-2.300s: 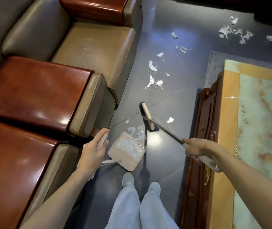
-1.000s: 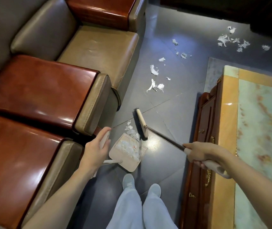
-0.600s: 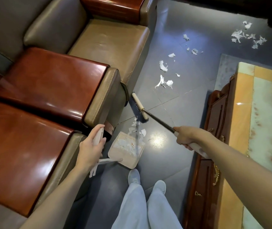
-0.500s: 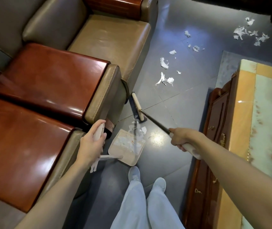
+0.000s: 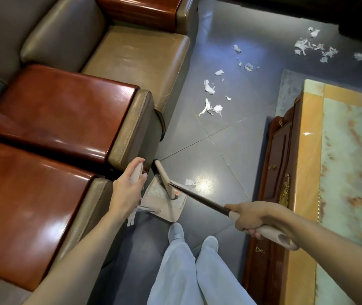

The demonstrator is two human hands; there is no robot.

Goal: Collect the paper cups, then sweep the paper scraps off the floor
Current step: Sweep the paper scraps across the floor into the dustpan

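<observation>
My left hand [image 5: 127, 190] grips the upright handle of a beige dustpan [image 5: 164, 205] that lies on the dark floor by the sofa's front. My right hand [image 5: 257, 219] holds the broom's beige grip, and its dark shaft runs up-left to the broom head [image 5: 164, 180], which sits over the mouth of the dustpan. One white paper scrap [image 5: 190, 183] lies just right of the pan. More paper scraps [image 5: 211, 106] lie farther ahead on the floor, and another cluster of scraps [image 5: 314, 48] is at the far right. No paper cups are in view.
A leather sofa [image 5: 136, 56] with glossy red-brown armrests [image 5: 59, 111] fills the left side. A wooden table with a marble top [image 5: 347, 164] stands on the right. My legs and shoes [image 5: 175, 232] are just behind the dustpan, in the narrow floor strip between sofa and table.
The broom head has swept back toward me from the floor ahead, ending over the dustpan mouth. The loose scraps in front of the pan are gone, except one to its right.
</observation>
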